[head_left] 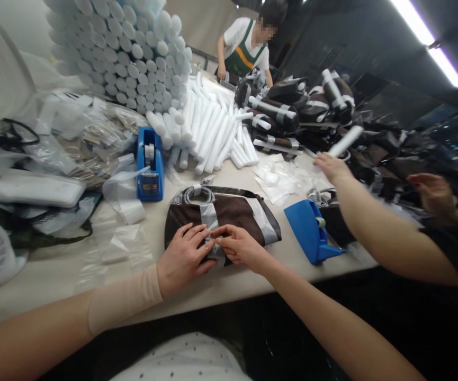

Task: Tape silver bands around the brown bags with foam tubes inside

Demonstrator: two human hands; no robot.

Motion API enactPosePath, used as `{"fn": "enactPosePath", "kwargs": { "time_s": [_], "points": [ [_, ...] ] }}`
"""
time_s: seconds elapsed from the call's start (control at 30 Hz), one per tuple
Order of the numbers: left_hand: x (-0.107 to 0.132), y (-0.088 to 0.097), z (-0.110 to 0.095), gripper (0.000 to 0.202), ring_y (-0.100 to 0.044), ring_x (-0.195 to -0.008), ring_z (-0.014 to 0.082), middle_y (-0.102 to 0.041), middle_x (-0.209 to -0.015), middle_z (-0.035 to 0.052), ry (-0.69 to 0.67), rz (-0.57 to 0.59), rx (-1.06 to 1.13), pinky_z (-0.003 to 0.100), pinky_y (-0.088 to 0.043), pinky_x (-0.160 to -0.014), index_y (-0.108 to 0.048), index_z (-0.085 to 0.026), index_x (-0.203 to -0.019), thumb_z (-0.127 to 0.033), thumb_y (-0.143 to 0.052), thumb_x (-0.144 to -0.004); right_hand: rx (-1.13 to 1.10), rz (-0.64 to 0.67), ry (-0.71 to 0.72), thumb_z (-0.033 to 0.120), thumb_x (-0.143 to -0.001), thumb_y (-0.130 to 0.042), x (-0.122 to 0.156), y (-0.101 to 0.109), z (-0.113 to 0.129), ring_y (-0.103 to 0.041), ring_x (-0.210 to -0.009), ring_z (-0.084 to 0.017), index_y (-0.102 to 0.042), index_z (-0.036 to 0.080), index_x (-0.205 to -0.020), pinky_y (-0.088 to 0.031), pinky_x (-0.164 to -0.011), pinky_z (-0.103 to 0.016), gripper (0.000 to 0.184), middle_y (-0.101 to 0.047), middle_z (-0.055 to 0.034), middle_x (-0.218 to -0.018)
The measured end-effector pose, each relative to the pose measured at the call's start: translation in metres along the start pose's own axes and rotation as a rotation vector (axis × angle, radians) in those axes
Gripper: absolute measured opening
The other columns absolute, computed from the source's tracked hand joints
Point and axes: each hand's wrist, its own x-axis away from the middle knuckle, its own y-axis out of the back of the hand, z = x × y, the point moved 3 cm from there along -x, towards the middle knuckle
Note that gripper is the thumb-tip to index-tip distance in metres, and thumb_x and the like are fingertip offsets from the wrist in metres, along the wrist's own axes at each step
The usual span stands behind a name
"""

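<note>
A folded dark brown fabric bundle (232, 211) with grey tape strips lies on the white table (54, 270) in front of me. My left hand (185, 256) lies flat on its near edge, fingers stretched over a grey strip. My right hand (239, 246) pinches the same grey tape strip (213, 233) at the bundle's front, fingertips meeting those of the left hand.
A blue tape dispenser (149, 164) stands behind the bundle, another blue one (310, 230) lies to the right. White foam tubes (208, 132) are piled at the back, taped dark bundles (280, 114) beyond. A co-worker's hand (332, 166) holds a white tube at right; another person stands far back.
</note>
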Motion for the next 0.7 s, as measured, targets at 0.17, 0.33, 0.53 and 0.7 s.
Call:
{"fn": "enactPosePath", "kwargs": {
  "time_s": [0.17, 0.33, 0.53, 0.7],
  "points": [
    [0.002, -0.002, 0.002, 0.036, -0.055, -0.122, 0.0309, -0.063, -0.127, 0.0143, -0.007, -0.02, 0.006, 0.052, -0.039, -0.105, -0.067, -0.016, -0.115, -0.037, -0.066, -0.086, 0.485, -0.109, 0.244, 0.027, -0.084, -0.06, -0.001, 0.004, 0.003, -0.035, -0.039, -0.008, -0.06, 0.021, -0.098, -0.025, -0.042, -0.02, 0.016, -0.04, 0.0098, -0.045],
    [0.002, -0.002, 0.002, 0.036, -0.054, -0.123, 0.0307, -0.063, -0.127, 0.0139, -0.009, -0.011, 0.009, 0.052, -0.039, -0.106, -0.067, -0.016, -0.115, -0.038, -0.064, -0.087, 0.905, -0.256, 0.38, 0.02, -0.086, -0.058, 0.007, 0.003, 0.02, -0.046, -0.049, -0.012, -0.059, 0.019, -0.122, -0.032, -0.055, -0.024, 0.036, -0.048, 0.0066, -0.052],
    [0.002, -0.001, 0.002, 0.035, -0.053, -0.124, 0.031, -0.063, -0.127, 0.0143, -0.004, 0.005, 0.022, 0.052, -0.039, -0.106, -0.067, -0.016, -0.116, -0.038, -0.064, -0.088, 1.009, -0.195, 0.6, 0.02, -0.093, -0.048, 0.015, 0.008, 0.025, -0.06, -0.067, -0.015, -0.067, 0.022, -0.111, -0.042, -0.066, -0.024, 0.026, -0.068, -0.0022, -0.078],
    [0.003, -0.001, 0.002, 0.034, -0.053, -0.125, 0.0305, -0.061, -0.129, 0.0151, 0.002, -0.011, 0.024, 0.052, -0.039, -0.106, -0.067, -0.016, -0.115, -0.037, -0.064, -0.087, 1.163, -0.118, 0.572, 0.019, -0.095, -0.046, 0.008, 0.008, 0.013, -0.067, -0.094, -0.02, -0.066, 0.025, -0.122, -0.047, -0.08, -0.028, 0.035, -0.072, -0.0066, -0.107]
  ]
}}
